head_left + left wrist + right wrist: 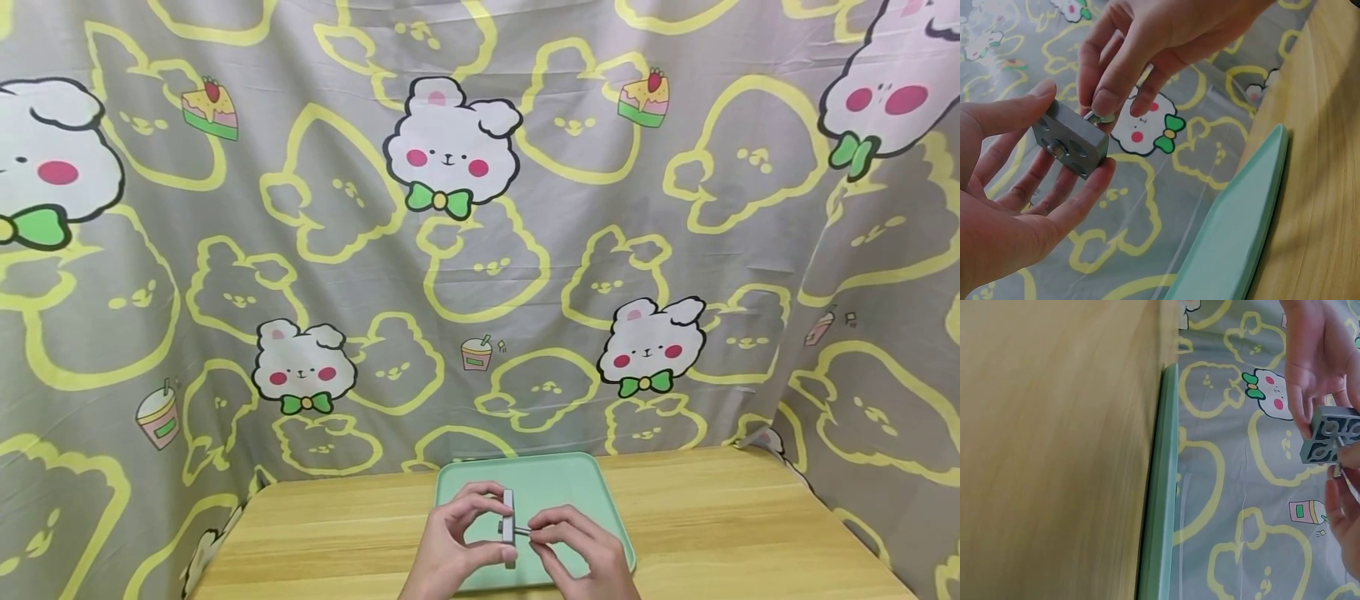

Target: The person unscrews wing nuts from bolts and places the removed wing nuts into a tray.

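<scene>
my l grip point(457, 537) spread block-wide, holding gray block point(509, 510) by opp. edges; r grip point(583, 546) pinched tight on thin rod point(522, 531) at its ctr. block's over green tray point(555, 479), counter point(337, 533) past both sides.

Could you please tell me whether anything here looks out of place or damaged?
Nothing stands out: the left hand holds the grey block, the right hand pinches the pin at its face, and the tray lies flat on the table. I see no spill or breakage, though fingers hide some of the block.
</scene>
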Tool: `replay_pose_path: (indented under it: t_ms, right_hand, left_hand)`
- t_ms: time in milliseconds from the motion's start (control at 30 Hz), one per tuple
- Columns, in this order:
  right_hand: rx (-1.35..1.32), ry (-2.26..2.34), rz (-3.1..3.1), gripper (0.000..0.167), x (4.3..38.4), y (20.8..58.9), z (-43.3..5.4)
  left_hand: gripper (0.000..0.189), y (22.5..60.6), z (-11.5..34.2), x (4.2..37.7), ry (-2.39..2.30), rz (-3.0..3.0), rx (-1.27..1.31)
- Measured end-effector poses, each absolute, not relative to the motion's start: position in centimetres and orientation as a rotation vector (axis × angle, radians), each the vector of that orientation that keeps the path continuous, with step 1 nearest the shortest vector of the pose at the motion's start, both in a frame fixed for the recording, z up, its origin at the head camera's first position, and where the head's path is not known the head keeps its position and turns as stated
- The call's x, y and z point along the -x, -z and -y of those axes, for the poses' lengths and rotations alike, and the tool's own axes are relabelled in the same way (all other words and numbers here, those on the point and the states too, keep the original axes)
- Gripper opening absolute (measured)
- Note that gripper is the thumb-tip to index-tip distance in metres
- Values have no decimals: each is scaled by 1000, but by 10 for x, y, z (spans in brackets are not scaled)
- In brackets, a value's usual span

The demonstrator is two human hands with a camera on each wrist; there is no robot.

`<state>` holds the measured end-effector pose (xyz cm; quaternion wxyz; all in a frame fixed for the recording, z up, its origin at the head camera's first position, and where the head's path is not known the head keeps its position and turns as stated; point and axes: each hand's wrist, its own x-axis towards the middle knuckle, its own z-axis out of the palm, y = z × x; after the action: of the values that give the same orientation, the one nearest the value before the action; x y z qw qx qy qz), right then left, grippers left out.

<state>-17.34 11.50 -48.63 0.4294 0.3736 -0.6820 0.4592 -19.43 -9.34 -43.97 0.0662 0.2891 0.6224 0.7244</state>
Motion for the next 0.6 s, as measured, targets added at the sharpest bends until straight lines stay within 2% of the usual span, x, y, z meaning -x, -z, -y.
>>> replay_pose_path:
  t_ms: [133,367,567,600]
  right_hand:
    - [-1014,-1057,1599,4,172,478,-114]
    - [-1112,-890,1477,14,169,459,-110]
    - [-1001,-1005,1571,5,172,474,-111]
    - [-980,-1046,1596,11,172,476,-111]
  left_hand:
    - [40,439,94,194,-2193,-1860,-885]
    - [40,438,95,194,-2187,-1870,-909]
    - [40,438,95,195,-2184,-1874,-877]
    - [40,437,94,195,-2184,-1877,-873]
